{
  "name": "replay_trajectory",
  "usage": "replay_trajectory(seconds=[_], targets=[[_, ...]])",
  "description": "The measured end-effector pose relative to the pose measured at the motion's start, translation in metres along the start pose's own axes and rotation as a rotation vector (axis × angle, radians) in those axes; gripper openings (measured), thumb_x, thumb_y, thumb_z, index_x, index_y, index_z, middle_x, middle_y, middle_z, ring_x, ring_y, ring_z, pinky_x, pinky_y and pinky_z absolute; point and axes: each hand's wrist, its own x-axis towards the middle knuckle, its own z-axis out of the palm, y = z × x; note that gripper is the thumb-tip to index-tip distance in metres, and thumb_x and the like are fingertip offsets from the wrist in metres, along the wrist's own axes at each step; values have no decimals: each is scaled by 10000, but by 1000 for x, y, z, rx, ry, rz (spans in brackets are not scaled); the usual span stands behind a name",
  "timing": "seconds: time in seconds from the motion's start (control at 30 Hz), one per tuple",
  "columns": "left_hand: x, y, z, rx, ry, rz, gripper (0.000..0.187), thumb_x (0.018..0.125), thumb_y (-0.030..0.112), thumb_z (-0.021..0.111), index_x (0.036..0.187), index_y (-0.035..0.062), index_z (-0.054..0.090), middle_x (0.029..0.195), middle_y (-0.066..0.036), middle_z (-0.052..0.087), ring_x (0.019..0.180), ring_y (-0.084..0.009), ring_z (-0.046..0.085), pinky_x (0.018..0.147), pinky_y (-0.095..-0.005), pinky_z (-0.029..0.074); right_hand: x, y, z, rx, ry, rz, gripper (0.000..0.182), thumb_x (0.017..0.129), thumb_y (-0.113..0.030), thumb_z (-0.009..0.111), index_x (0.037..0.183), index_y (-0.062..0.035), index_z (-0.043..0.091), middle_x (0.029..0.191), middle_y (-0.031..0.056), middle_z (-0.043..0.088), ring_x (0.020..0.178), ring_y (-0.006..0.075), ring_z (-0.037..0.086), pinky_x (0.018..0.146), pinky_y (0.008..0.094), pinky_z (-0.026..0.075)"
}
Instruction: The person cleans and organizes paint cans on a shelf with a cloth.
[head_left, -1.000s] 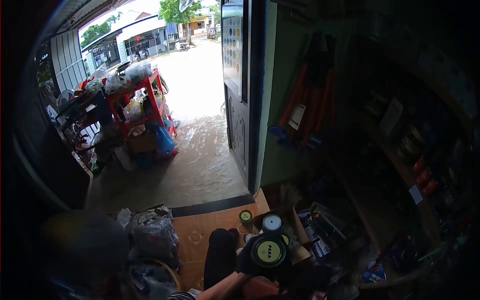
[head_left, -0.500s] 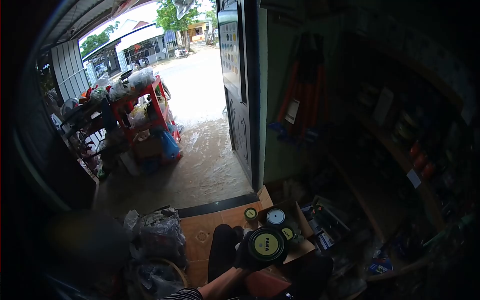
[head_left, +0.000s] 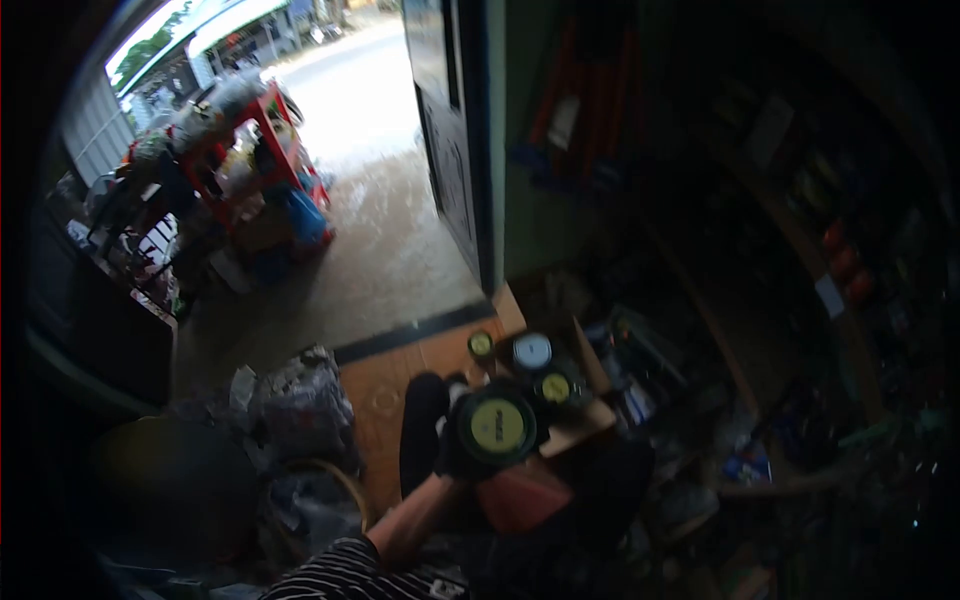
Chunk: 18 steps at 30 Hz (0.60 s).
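A dark round can (head_left: pixel 497 427) with a yellow-green label on its top is at the lower middle. My left hand (head_left: pixel 452 452), looking dark and perhaps gloved, is closed on the can's left side; its bare forearm and striped sleeve come up from the bottom edge. Just beyond the held can are a similar can (head_left: pixel 555 389), a can with a pale lid (head_left: pixel 532 350) and a small can (head_left: pixel 481 344). An open cardboard box (head_left: pixel 582 428) is beside them. My right hand cannot be made out in the dark.
Plastic-wrapped goods (head_left: pixel 305 400) lie at the left, above a round basket (head_left: pixel 350 485). A red rack (head_left: pixel 283 135) loaded with bags stands outside the doorway, beside an open door (head_left: pixel 450 160). Dark shelves (head_left: pixel 715 330) line the right. A reddish surface (head_left: pixel 525 495) shows below the can.
The view has tilted down and turned slightly right, so the scene sits higher and further left. The can is still in my left hand, and its label is more blurred.
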Motion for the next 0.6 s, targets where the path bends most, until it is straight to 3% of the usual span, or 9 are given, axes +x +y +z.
replay_trajectory(seconds=[0.1, 0.17, 0.23, 0.6], targets=[[-10, 3, 2, -247, 123, -150, 397, 1089, 434, 472, 1181, 91, 650, 1065, -96, 700, 952, -250, 706, 807, -388, 621, -31, 60, -37, 23, 88, 96, 532, 1038, -280, 646, 1459, -1, 477, 1379, 145, 522, 1265, 276, 528, 1083, 397, 436], [-7, -9, -23, 136, 92, -25, 365, 1089, 427, 468, 1115, 111, 648, 1007, -72, 695, 859, -236, 703, 747, -365, 622, -47, 82, -52, 54, 157, 152, 522, 1038, -277, 646, 1451, -1, 486, 1362, 143, 534, 1252, 271, 536, 1077, 394, 441], [-5, -13, -35, 289, 94, 13, 373, 1089, 431, 463, 1128, 108, 647, 1019, -76, 697, 872, -240, 703, 758, -372, 620, -59, 99, -60, 93, 226, 200, 512, 1038, -275, 647, 1442, 0, 495, 1345, 140, 547, 1240, 266, 544, 1071, 391, 446], [4, -14, -11, 358, 24, -169, 424, 1089, 451, 438, 1197, 96, 644, 1087, -94, 705, 945, -260, 701, 818, -407, 612, -98, 146, -24, 196, 262, 336, 461, 1035, -263, 649, 1397, 2, 544, 1254, 126, 615, 1172, 239, 590, 1036, 373, 472]])
